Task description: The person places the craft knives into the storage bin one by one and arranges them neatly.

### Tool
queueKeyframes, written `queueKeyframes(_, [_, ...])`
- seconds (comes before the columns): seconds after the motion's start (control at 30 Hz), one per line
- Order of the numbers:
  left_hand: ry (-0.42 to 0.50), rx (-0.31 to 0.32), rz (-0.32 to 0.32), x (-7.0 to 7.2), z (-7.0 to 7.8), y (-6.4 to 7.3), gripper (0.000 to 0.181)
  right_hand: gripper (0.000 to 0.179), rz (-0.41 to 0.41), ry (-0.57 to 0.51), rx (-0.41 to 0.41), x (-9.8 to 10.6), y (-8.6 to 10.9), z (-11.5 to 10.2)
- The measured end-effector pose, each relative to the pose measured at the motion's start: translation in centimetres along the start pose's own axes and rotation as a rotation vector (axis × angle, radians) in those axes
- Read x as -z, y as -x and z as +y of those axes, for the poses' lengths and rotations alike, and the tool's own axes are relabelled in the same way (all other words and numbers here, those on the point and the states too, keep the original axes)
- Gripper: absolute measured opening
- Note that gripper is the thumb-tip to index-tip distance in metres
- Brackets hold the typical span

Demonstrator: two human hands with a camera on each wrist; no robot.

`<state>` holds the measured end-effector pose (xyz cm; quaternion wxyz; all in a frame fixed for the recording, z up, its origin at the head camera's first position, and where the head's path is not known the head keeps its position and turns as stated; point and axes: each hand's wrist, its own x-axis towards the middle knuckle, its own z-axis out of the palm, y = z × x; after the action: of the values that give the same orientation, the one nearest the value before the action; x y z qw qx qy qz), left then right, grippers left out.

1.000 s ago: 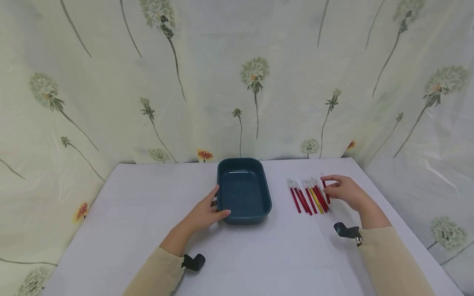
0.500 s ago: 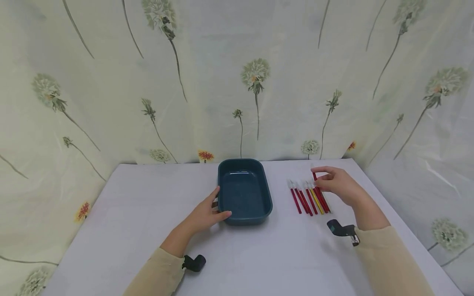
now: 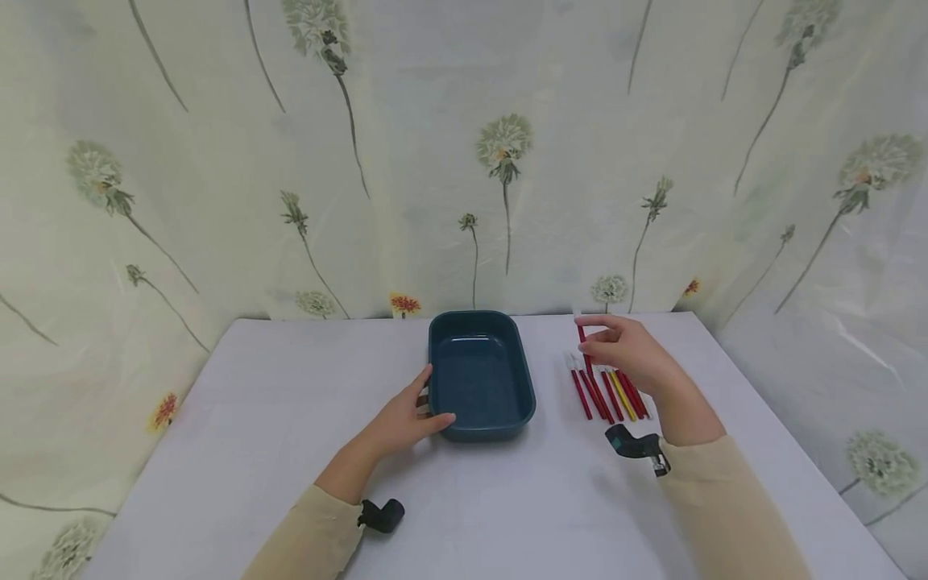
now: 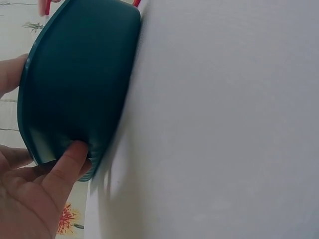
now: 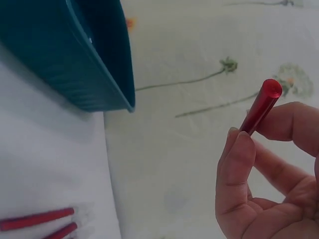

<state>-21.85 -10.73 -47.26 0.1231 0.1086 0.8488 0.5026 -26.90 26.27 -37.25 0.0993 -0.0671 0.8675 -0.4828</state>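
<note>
A deep teal rectangular tray [image 3: 480, 379] stands on the table, its inside bare. My left hand [image 3: 395, 420] holds its near left corner, thumb at the near rim and fingers along the side; the left wrist view shows fingers pressed against the tray's outer wall [image 4: 79, 74]. My right hand [image 3: 627, 352] pinches a slim red pen [image 3: 582, 332] with a clear cap, raised above the row. In the right wrist view the pen's round blunt end [image 5: 271, 88] points at the camera. Below that hand lie several red pens [image 3: 582, 395] and a yellow one [image 3: 624, 396].
The white-covered table [image 3: 290, 387] ends at a back edge against a flower-printed curtain [image 3: 406, 201], which also hangs at both sides. Cameras on black mounts sit at the left wrist [image 3: 382, 515] and right wrist [image 3: 632, 441].
My right hand has carried the pen leftward and up, from the right end of the row to above its left part. The left hand stays on the tray.
</note>
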Motion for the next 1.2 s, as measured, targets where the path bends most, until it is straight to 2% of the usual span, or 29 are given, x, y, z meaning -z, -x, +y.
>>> queueKeyframes(0.5, [0.017,-0.002,-0.006,0.0,0.3,0.2,0.097,0.052,-0.032,-0.064,0.05,-4.8,-2.7,-2.7])
queueKeyframes(0.73, [0.03,-0.001,-0.005,0.0,0.0,-0.1,0.098,0.05,-0.073,-0.163,0.09,-7.3,-3.8,-4.2])
queueKeyframes(1.03, [0.028,0.019,-0.015,0.0,-0.3,-0.3,0.099,0.05,-0.113,-0.251,0.093,-10.3,-4.9,-4.7])
queueKeyframes(1.2, [0.027,0.02,-0.012,0.0,-0.3,-0.2,0.099,0.05,-0.118,-0.264,0.087,-11.9,-5.3,-5.1])
